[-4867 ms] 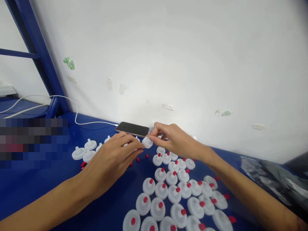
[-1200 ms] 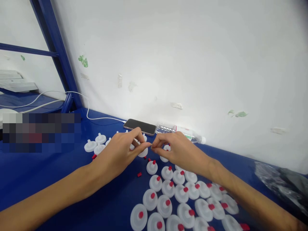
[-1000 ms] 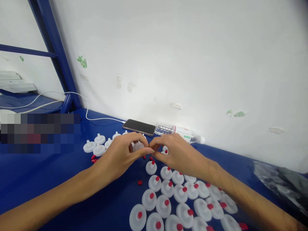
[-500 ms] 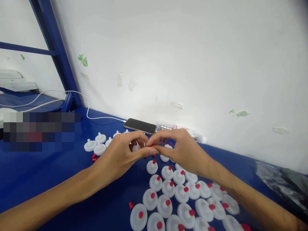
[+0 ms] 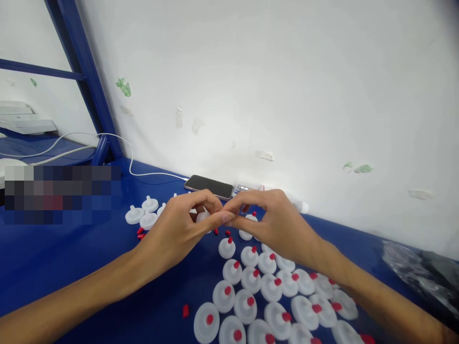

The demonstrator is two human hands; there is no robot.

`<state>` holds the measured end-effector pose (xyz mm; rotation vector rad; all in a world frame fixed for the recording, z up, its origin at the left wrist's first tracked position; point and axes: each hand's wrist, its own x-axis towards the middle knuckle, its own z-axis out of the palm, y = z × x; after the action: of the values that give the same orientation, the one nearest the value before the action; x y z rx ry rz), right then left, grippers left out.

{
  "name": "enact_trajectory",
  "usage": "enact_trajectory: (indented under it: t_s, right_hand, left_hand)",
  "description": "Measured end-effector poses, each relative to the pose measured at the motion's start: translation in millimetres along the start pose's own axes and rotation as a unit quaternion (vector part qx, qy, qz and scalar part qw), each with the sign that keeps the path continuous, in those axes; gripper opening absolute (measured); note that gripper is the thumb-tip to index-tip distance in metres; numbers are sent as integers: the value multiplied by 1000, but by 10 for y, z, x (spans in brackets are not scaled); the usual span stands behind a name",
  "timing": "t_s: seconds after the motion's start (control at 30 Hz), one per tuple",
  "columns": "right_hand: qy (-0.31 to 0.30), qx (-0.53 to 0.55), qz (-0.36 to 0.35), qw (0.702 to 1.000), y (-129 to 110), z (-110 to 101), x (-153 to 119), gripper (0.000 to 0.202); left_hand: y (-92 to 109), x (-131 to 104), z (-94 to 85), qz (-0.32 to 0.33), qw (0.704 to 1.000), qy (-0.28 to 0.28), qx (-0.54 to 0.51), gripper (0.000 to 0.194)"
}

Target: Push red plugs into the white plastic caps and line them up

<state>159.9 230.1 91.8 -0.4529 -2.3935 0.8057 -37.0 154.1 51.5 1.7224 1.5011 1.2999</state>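
Two bare hands meet on my remote head feed, their fingertips touching just on the near side of a flat black rectangular phone [image 5: 210, 186]. From my station I see the left hand [image 5: 181, 222] curled in a grasp round a translucent white plastic disc [image 5: 203, 217], partly visible between thumb and fingers on the phone's near side. The right hand [image 5: 279, 217] has thumb and forefinger pinched in against the left hand's tips; I cannot tell what it grips, as the fingers cover the spot. Nearer me than the phone and to its right spread many round, stemmed, frosted white discs [image 5: 219, 301] wearing small red plastic caps [image 5: 227, 290]. To the left of the phone and slightly nearer me sits a cluster of bare-stemmed white discs [image 5: 134, 217]. Several loose red caps [image 5: 185, 311] lie on the glossy blue bench [image 5: 53, 258], one of them well nearer me than the phone. Just right of the phone lies a clear plastic bottle [image 5: 238, 189], largely behind the right hand, and a thin white cable [image 5: 158, 174] enters the phone's left end.
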Motion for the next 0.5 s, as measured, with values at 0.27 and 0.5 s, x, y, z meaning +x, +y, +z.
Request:
enact_trajectory:
  t_s: [0.27,0.5]
  right_hand:
    - [-3,37,6,999,60,85,-21,17]
    - [-10,-2,29,1000,64,-21,6,8]
  left_hand:
    - [-26,-51,32,-23,999,-7,-21,27]
    - [14,-79,23,12,999,11,51,49]
